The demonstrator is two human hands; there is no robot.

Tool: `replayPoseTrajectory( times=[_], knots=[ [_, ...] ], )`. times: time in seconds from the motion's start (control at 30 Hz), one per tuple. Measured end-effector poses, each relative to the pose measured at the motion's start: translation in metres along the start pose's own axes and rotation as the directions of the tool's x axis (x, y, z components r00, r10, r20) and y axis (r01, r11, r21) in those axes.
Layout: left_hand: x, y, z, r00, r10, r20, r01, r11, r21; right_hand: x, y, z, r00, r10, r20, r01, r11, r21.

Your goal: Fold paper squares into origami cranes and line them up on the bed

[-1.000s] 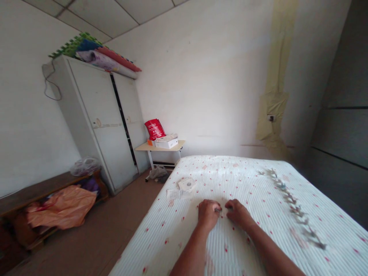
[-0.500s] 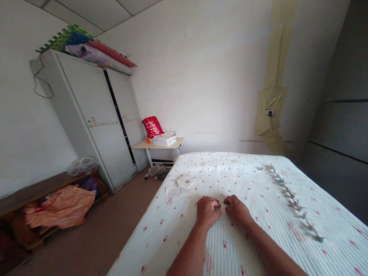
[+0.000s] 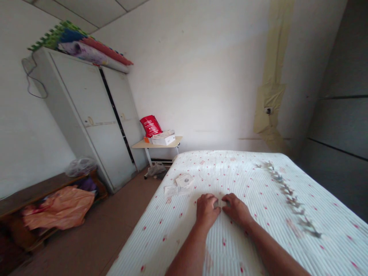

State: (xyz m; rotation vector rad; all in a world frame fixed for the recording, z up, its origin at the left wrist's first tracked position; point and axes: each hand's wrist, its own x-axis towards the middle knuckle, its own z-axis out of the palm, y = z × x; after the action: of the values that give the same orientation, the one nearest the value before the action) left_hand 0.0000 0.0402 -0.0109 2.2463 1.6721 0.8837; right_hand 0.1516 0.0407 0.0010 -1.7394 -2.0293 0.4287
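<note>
My left hand (image 3: 206, 210) and my right hand (image 3: 236, 209) are low over the middle of the white quilted bed cover (image 3: 224, 253), fingertips almost meeting. Fingers on both are curled inward toward the thumbs. Whatever they pinch is too small or too hidden to name; a pale speck shows between the fingertips. Beyond my left hand lie a printed paper sheet (image 3: 173, 190) and a pale square packet with a round mark (image 3: 184, 180). To the right, a slanting row of several small grey-brown figures (image 3: 291, 200) stands on the cover, blurred.
A grey cabinet (image 3: 83, 103) with rolled mats (image 3: 94, 53) on top stands at the left. Behind the bed is a small table (image 3: 139, 145) with a red bag (image 3: 151, 125) and a white box (image 3: 163, 138). An orange plastic bag (image 3: 60, 207) lies at lower left.
My fingertips have come slightly closer together, the right hand shifting a little to the left. The view has tilted slightly; the papers and the row of figures stay in place.
</note>
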Motion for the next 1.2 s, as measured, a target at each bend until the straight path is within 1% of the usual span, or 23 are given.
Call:
replayPoseTrajectory(
  times=[0.13,0.3,0.43,0.57,0.73,0.83,1.0,1.2],
  knots=[
    [-0.0003,0.0001,0.0000,1.000,0.005,0.000,-0.005,1.000,0.002,0.0001,-0.0019,-0.0015,1.000,0.029,-0.002,-0.029,1.000,0.010],
    [-0.0007,0.0017,-0.0009,0.999,0.033,-0.025,-0.034,0.999,-0.011,-0.0014,-0.0022,-0.0004,0.999,0.025,-0.038,-0.024,0.999,0.041],
    [-0.0011,0.0020,-0.0013,0.996,0.071,-0.047,-0.072,0.997,-0.022,-0.0025,-0.0021,0.0006,0.999,0.020,-0.043,-0.019,0.999,0.035],
    [-0.0010,0.0013,-0.0008,0.996,0.077,-0.050,-0.079,0.996,-0.036,-0.0021,-0.0028,0.0021,0.999,0.020,-0.049,-0.019,0.999,0.038],
    [-0.0009,0.0009,-0.0004,0.996,0.076,-0.055,-0.078,0.996,-0.050,-0.0007,-0.0018,0.0039,1.000,-0.012,-0.020,0.013,0.999,0.047],
    [-0.0011,0.0014,-0.0002,0.994,0.084,-0.066,-0.089,0.994,-0.066,-0.0010,-0.0007,0.0040,0.999,-0.036,-0.027,0.038,0.997,0.068],
    [-0.0012,0.0023,0.0015,0.993,0.078,-0.092,-0.085,0.993,-0.082,-0.0007,0.0022,0.0039,0.996,-0.061,-0.068,0.071,0.986,0.153],
    [-0.0004,0.0009,0.0034,0.995,0.002,-0.104,-0.018,0.988,-0.151,0.0002,0.0034,0.0044,0.995,-0.061,-0.082,0.087,0.926,0.368]
  ],
)
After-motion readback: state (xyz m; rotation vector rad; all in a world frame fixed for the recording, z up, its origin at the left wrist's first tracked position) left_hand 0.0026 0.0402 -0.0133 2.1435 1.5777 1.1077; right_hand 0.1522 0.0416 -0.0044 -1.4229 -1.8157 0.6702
